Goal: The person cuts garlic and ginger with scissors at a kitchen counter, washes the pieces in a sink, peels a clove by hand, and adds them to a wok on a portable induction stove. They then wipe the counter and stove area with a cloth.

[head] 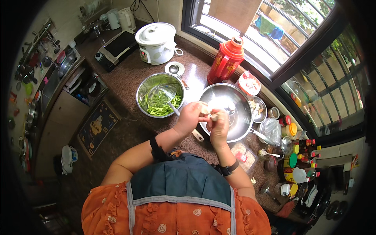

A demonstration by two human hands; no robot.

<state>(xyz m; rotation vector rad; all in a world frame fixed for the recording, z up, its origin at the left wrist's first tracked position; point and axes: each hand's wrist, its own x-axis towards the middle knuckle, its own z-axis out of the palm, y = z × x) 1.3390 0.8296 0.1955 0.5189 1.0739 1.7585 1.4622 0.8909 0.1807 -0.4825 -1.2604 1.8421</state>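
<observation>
Both my hands are raised together over a wide stainless steel pan (241, 123). In my left hand (190, 116) is a pale garlic-like piece (205, 110), pinched at the fingertips. My right hand (219, 129) grips another pale garlic-like piece (214, 117) right beside it; whether the two are joined I cannot tell. To the left, a steel bowl (140, 103) contains cut green vegetable pieces (160, 110). A wire-mesh skimmer (162, 93) rests across that bowl, its handle running beneath my left hand.
A red thermos flask (225, 61) stands by the window behind the pan. A white electric cooker (155, 44) and a small dish (179, 65) with a spoon sit farther back. Packaged food (243, 157) lies near my right forearm. Several jars and bottles (293, 160) crowd the right side.
</observation>
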